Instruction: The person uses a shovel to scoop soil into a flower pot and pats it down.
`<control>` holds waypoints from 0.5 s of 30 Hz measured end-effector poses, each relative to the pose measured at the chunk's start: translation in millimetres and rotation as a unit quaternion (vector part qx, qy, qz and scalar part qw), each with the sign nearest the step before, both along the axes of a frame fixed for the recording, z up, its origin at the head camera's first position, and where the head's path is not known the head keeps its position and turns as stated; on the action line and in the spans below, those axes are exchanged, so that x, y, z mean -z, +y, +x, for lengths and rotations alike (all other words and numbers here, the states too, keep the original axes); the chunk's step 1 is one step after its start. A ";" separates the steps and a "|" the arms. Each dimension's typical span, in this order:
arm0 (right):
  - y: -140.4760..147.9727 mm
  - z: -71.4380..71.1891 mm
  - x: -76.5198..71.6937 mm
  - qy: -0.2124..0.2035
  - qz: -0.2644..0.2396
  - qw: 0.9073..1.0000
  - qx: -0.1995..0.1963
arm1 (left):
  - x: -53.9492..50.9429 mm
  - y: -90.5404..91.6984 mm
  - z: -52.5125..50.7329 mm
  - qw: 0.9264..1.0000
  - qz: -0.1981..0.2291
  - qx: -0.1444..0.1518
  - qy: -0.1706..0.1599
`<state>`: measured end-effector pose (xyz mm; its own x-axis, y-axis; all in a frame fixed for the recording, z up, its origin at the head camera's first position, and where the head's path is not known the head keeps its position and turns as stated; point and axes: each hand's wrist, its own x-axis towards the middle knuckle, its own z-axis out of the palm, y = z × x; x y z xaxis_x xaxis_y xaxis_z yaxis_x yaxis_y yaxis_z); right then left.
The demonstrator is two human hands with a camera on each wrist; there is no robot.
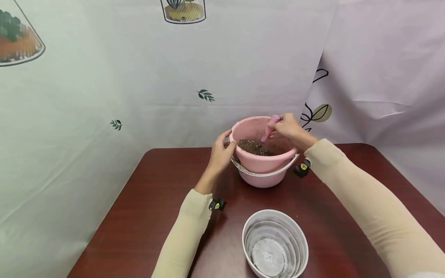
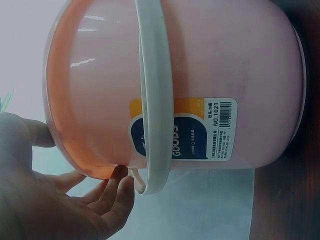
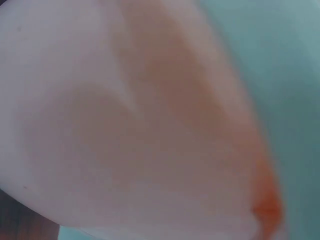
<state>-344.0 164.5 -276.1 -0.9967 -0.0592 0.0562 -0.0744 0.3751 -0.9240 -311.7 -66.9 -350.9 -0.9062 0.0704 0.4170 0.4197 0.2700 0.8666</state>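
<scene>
A pink bucket (image 1: 259,164) with dark soil (image 1: 251,146) inside stands at the back of the table. My left hand (image 1: 221,153) grips its left rim, thumb on one side and fingers on the other. In the left wrist view, that hand (image 2: 65,205) holds the rim near the white bail handle (image 2: 157,90), which hangs down across the bucket's side. My right hand (image 1: 290,126) pinches the pink handle of a small tool (image 1: 269,129), tilted down into the bucket; soil hides its working end. The blurred bucket wall (image 3: 100,150) fills most of the right wrist view.
A light grey ribbed plastic pot (image 1: 269,256) stands upright on the dark red table (image 1: 139,216), nearer to me than the bucket. White cloth (image 1: 146,77) printed with plants hangs behind and along the sides of the table.
</scene>
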 end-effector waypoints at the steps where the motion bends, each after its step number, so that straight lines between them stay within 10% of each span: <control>1: 0.9 0.5 -1.4 0.005 -0.004 1.000 0.001 | 0.0 -0.1 0.4 1.000 -0.001 -0.001 0.000; 15: 22.9 10.8 -7.6 -0.026 -0.089 0.996 -0.001 | -0.9 0.6 1.9 1.000 -0.002 -0.003 -0.001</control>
<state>-333.3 187.4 -268.5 -0.9984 -0.0541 0.0133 -0.0242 0.2059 -0.9783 -309.7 -66.3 -350.0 -0.9071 0.0663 0.4157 0.4170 0.2771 0.8657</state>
